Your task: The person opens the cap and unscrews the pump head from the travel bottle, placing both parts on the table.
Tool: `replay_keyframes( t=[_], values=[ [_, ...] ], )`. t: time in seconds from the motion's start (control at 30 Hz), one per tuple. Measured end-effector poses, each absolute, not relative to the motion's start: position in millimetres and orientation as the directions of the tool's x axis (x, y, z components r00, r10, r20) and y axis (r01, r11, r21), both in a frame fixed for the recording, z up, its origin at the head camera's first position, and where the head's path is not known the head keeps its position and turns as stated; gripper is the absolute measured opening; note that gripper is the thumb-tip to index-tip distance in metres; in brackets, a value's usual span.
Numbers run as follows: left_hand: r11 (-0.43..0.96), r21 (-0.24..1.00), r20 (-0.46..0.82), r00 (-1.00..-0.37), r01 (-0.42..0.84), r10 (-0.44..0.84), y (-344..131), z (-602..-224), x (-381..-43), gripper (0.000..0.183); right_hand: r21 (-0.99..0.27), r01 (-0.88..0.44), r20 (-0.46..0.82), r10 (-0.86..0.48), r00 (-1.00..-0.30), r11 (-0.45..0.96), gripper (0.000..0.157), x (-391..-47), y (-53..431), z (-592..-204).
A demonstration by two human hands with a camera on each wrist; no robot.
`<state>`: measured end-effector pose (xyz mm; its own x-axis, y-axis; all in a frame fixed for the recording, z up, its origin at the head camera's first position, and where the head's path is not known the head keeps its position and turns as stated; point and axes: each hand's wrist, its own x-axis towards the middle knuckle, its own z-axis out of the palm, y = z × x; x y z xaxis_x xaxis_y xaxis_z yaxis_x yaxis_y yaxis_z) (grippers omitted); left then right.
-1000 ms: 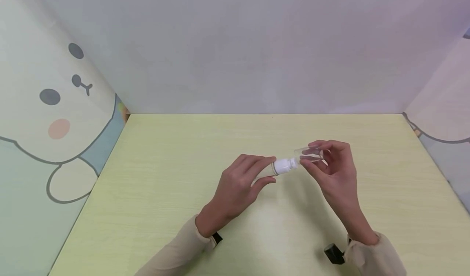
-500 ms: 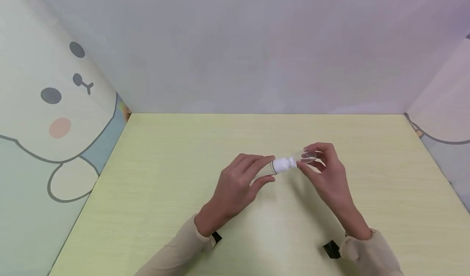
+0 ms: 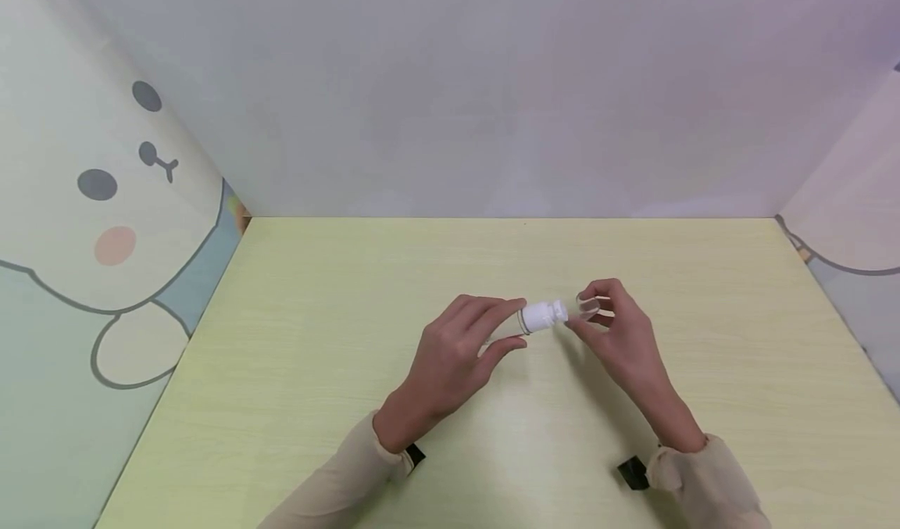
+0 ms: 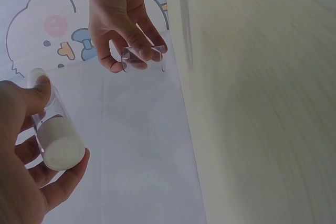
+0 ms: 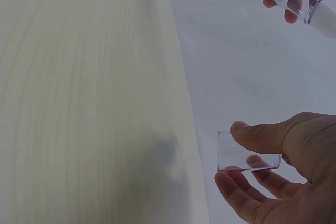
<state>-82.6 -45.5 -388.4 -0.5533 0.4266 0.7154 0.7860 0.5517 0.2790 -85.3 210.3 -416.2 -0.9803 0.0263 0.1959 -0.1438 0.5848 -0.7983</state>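
Observation:
My left hand (image 3: pixel 453 357) grips a small clear bottle (image 3: pixel 505 330) by its body, fingers over the top and thumb below. The bottle lies tilted above the table, its white pump collar and nozzle (image 3: pixel 541 316) pointing right. In the left wrist view, a white end (image 4: pixel 64 148) of the bottle sits by the left fingers. A clear tubular cap (image 5: pixel 244 153) is pinched between the thumb and fingers of my right hand (image 3: pixel 622 341). In the head view the cap's near end reaches right beside the nozzle; part of it is hidden behind the fingers.
Both hands are over a pale wood-grain table (image 3: pixel 316 279). A light grey wall (image 3: pixel 492 91) rises behind it, with cartoon-printed panels (image 3: pixel 56 201) at the sides. Black wrist devices (image 3: pixel 634 473) show at the beige sleeves (image 3: pixel 337 474).
My right hand has shifted left with the clear cap, bringing it closer to the white nozzle. The left hand and the bottle have stayed nearly still.

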Motion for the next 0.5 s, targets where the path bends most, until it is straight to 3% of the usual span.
replay_keyframes(
  t=[0.5],
  values=[
    [0.545,0.275,0.716,-0.547,0.792,0.433,-45.5,-389.1,-83.2,0.045,-0.736,-0.073,0.11,0.013,-0.994,0.673,0.042,-90.7,214.6,-424.5]
  ],
)
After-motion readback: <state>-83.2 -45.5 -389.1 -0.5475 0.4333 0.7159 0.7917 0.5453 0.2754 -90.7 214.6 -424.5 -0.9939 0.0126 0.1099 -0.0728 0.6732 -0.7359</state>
